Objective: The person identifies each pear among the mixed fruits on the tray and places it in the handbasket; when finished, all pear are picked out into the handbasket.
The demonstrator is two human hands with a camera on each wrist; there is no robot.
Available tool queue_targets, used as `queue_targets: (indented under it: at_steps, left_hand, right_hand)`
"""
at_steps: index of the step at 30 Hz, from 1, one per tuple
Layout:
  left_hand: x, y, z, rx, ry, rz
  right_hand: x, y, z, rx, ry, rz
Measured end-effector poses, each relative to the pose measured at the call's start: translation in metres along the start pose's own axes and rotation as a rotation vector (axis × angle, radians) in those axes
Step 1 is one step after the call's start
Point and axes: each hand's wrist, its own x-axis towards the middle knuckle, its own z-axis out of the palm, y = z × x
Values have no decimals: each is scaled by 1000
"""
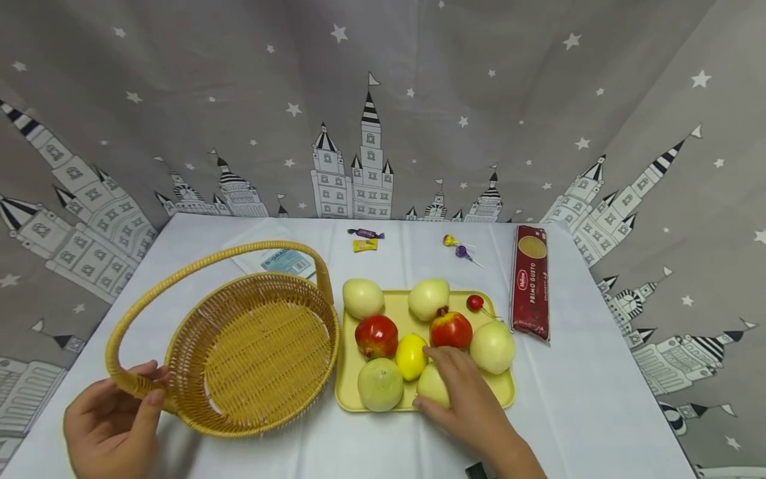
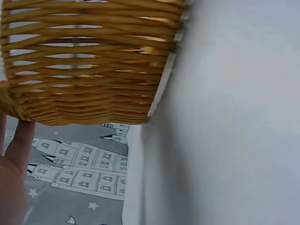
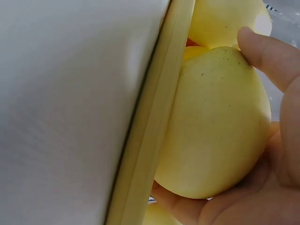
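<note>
My left hand (image 1: pixel 114 426) grips the round wicker basket (image 1: pixel 269 362) at the base of its arched handle, thumb in front and fingers behind. In the left wrist view the basket's woven side (image 2: pixel 89 65) appears close up, slightly tilted above the white cloth. The basket holds nothing. Over the near side of the yellow tray (image 1: pixel 396 305), my right hand (image 1: pixel 469 399) holds a smooth pale yellow-green fruit (image 3: pixel 215 122) between thumb and fingers, low beside the tray's rim (image 3: pixel 150 112). A lemon (image 1: pixel 411 357) and a pale green round fruit (image 1: pixel 380 385) lie to its left.
Other tray items include two red pomegranates (image 1: pixel 376 337), a cherry (image 1: pixel 475 303) and more pale fruits (image 1: pixel 493 347). Behind lie wrapped candies (image 1: pixel 365 245), lollipops (image 1: pixel 462 251) and a flat packet (image 1: pixel 287 261). A red spaghetti pack (image 1: pixel 530 283) sits right of the tray.
</note>
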Motion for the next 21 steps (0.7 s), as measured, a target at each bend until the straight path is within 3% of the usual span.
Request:
queue_targets:
  at_steps: [9,12,16,21]
  left_hand:
    - [-5,-1,-4,180,44,-26]
    - [-3,0,-1,100,34,-14]
    - [-2,1,1,30,14,-15]
    - [-3,2,-1,63,0,-33]
  right_hand:
    - [1,-1,-1,-4,-21,16]
    - [3,-1,-5,-6,13,-8]
    - [12,-3,-18,29,94,-110]
    - [37,-30,-33,73,111,-294]
